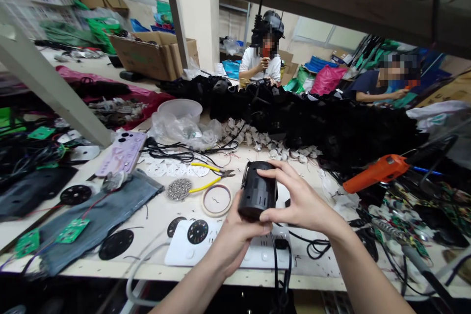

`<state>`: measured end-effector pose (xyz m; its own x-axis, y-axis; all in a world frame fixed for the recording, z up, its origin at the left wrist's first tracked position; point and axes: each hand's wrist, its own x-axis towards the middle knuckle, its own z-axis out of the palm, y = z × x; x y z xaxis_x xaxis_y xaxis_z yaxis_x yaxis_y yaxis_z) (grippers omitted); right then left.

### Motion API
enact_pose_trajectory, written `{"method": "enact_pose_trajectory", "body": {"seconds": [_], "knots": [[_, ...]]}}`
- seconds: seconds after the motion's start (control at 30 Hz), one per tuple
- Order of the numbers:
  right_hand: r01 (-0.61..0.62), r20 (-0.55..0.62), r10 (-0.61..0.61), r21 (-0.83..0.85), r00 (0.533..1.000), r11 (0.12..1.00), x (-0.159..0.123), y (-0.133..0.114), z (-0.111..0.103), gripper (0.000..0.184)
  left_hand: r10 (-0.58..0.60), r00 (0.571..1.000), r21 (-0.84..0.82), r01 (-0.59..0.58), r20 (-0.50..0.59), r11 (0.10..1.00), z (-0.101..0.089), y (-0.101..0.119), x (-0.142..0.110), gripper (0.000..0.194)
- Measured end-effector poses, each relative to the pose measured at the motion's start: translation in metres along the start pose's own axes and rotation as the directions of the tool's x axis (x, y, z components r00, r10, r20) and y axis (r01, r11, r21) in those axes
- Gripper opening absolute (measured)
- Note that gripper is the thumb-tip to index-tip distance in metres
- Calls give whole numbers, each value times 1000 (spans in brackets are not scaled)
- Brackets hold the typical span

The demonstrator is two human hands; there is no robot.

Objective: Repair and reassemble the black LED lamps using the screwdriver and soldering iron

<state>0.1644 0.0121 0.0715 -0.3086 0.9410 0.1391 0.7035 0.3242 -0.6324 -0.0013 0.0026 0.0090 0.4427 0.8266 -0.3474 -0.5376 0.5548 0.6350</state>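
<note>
Across the cluttered workbench [158,213], the lilac phone's [124,151] lettering is illegible; left hand [235,230] and right hand [298,201] together grip a black slotted plastic housing [258,189].

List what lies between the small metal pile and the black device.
In head view, a tape roll and pliers lie between the pile and the black device.

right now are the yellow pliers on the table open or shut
Open: the pliers lie with their yellow handles spread apart, and their tips look slightly parted too.
</note>
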Motion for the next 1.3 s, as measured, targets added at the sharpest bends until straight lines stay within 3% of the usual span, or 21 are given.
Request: {"method": "enact_pose_trajectory", "body": {"seconds": [0.43,0.6,0.9,1.3], "knots": [[-3,-26,0,-103,1000,995,-6,-1,-2,68,13,1000,-25,-13,-10,1000,5,-4,0,78],[-21,-55,12,-152,998,988,-9,0,-1,67,12,1000,-76,-12,-9,997,7,-7,0,86],[-71,-10,70,-165,998,984,-10,5,0,65,5,999,-95,-2,31,996,5,-7,-1,87],[29,2,-29,-219,1000,975,-11,10,1,65,21,1000,-95,-20,16,995,3,-10,1,92]]}}
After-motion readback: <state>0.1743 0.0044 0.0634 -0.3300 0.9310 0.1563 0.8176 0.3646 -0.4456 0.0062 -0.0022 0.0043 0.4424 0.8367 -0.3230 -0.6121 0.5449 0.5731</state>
